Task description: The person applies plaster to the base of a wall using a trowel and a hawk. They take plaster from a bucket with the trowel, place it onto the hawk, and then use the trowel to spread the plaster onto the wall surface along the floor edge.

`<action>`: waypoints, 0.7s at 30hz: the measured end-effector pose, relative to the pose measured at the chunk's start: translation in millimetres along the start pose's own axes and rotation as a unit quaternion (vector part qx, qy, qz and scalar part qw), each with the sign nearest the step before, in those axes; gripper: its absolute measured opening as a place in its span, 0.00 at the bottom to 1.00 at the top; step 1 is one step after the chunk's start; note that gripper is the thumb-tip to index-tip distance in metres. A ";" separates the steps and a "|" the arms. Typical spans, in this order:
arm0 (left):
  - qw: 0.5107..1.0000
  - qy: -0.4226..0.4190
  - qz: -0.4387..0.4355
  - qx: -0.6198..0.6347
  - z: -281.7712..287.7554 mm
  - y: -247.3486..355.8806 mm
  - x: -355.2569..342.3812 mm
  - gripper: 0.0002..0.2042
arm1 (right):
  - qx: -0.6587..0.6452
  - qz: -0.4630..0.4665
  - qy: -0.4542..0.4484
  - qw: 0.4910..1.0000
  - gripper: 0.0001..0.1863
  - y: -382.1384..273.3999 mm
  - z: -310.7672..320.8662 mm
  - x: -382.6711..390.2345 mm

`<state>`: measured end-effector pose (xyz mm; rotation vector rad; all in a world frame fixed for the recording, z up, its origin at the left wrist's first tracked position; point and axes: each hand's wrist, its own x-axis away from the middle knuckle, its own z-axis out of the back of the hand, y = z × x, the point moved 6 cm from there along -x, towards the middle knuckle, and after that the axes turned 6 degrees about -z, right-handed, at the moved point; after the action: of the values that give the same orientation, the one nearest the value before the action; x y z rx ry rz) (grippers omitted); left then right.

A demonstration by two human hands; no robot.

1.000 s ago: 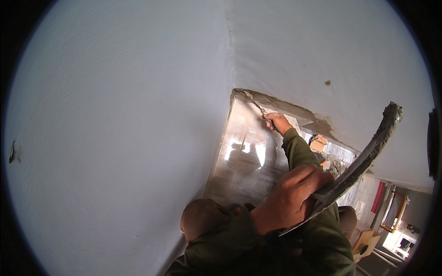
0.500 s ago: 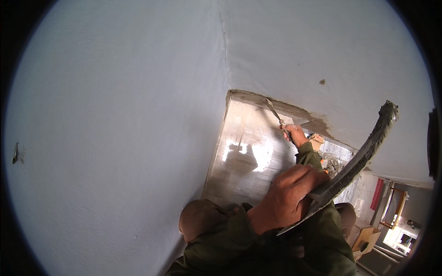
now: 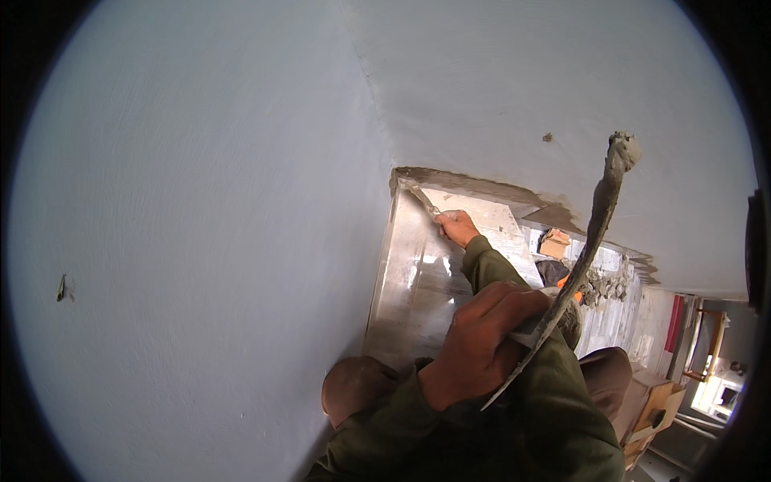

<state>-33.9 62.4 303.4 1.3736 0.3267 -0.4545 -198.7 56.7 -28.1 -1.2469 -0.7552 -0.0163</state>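
Close to me, my left hand (image 3: 478,345) is closed around the grip of a plastering trowel (image 3: 554,309), seen nearly edge-on. Wet grey mortar (image 3: 617,165) is heaped along its blade, thickest at the upper end. Farther off, my right hand (image 3: 458,228) grips a small narrow trowel (image 3: 422,199), its tip in the corner where the two walls meet the floor. A damp brownish-grey band of mortar (image 3: 490,187) runs along the base of the far wall, right of that tip. The fingers of my left hand partly hide the handle.
A pale wall (image 3: 201,241) fills the left; another wall (image 3: 482,104) stands ahead. Shiny floor tiles (image 3: 405,297) lie between. To the right are a small carton (image 3: 554,243), a dark bag (image 3: 551,273), mortar lumps (image 3: 606,285) and a larger cardboard box (image 3: 646,402).
My right hand and its small trowel have moved left along the wall base into the corner. My left hand's loaded trowel has tilted, more edge-on now. The view has shifted slightly.
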 end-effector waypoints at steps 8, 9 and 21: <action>1.000 -0.009 0.002 0.009 -4.5 0.1 -1.0 0.16 | -0.080 0.005 0.000 0.997 0.14 -12.1 8.8 11.5; 1.000 -0.009 0.001 0.009 -4.6 0.1 -0.9 0.16 | -0.096 0.012 0.001 0.995 0.13 -10.3 11.1 13.2; 1.000 -0.008 0.008 -0.009 -7.3 -0.3 -0.3 0.16 | -0.150 0.004 0.014 0.989 0.15 18.9 69.1 47.3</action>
<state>-34.0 69.6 302.0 1.3538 0.3054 -0.4492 -189.9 140.4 -11.5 -1.5321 -0.7405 -0.1449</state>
